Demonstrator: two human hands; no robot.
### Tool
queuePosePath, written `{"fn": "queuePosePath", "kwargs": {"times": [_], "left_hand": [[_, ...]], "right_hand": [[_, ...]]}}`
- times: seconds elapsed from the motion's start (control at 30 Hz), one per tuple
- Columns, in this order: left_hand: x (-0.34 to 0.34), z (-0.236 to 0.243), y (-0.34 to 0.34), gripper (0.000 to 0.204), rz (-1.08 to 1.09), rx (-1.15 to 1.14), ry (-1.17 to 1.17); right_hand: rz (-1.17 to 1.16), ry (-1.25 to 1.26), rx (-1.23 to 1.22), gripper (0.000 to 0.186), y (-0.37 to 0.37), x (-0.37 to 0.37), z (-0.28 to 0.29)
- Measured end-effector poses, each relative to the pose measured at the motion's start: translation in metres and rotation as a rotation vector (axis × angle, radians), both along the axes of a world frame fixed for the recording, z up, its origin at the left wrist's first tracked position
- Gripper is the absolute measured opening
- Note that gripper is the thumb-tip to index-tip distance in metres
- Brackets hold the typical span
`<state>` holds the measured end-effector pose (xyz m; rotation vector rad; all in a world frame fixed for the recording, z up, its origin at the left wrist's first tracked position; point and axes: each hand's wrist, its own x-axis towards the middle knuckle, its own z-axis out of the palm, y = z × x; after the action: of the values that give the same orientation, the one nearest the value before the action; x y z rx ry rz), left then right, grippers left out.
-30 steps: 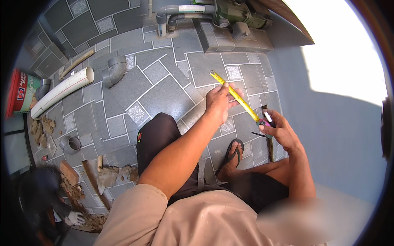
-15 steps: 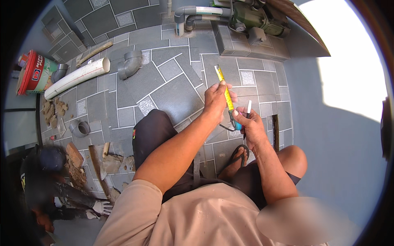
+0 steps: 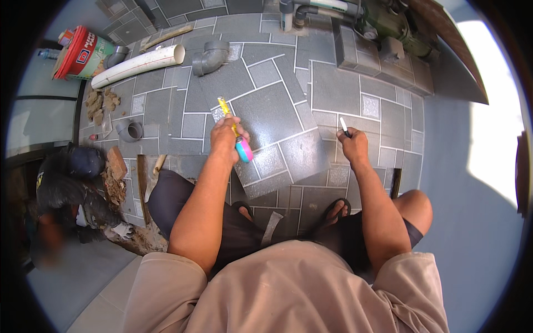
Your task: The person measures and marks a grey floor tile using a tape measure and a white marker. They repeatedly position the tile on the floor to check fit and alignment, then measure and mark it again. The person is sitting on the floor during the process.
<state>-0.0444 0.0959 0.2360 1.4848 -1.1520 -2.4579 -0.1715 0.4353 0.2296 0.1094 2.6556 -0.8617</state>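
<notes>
My left hand (image 3: 224, 137) is closed on a tape measure (image 3: 244, 150) with a teal and pink case; a short length of yellow blade sticks out past my thumb. To its right, my right hand (image 3: 354, 145) grips a black marker with a white end (image 3: 343, 122), pointing away from me. A large grey patterned tile (image 3: 267, 114) lies askew on the tiled floor, under my left hand and between both hands. My sandalled feet show below its lower edge.
A co-worker (image 3: 66, 186) in dark clothing and gloves crouches at left beside rubble (image 3: 114, 188) and bricks. White pipe (image 3: 133, 65), a grey elbow (image 3: 211, 58) and a red-lidded bucket (image 3: 82, 53) lie beyond. A green pump (image 3: 383, 25) occupies a tiled plinth. A narrow opening (image 3: 396, 182) cuts the floor at right.
The tape blade is now much shorter. My left hand has moved left with the case, which my right hand has let go; that hand has moved right with the marker.
</notes>
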Motion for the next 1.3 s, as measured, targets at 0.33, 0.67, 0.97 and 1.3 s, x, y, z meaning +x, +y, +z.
{"fn": "queuePosePath", "kwargs": {"times": [0.33, 0.67, 0.97, 1.3], "left_hand": [[0.023, -0.039, 0.042, 0.024, -0.777, -0.156, -0.124], [-0.035, -0.061, 0.045, 0.026, -0.900, -0.304, -0.108], [-0.087, -0.070, 0.032, 0.022, -0.715, -0.445, -0.184], [-0.094, -0.088, 0.036, 0.022, -0.733, -0.500, -0.116]], "right_hand": [[-0.038, -0.584, 0.173, 0.032, 0.022, 0.000, -0.023], [0.137, -0.366, 0.360, 0.050, -0.018, 0.022, -0.019], [0.254, -0.389, 0.447, 0.047, -0.029, 0.033, -0.022], [0.319, -0.495, 0.467, 0.053, -0.002, 0.058, -0.012]]}}
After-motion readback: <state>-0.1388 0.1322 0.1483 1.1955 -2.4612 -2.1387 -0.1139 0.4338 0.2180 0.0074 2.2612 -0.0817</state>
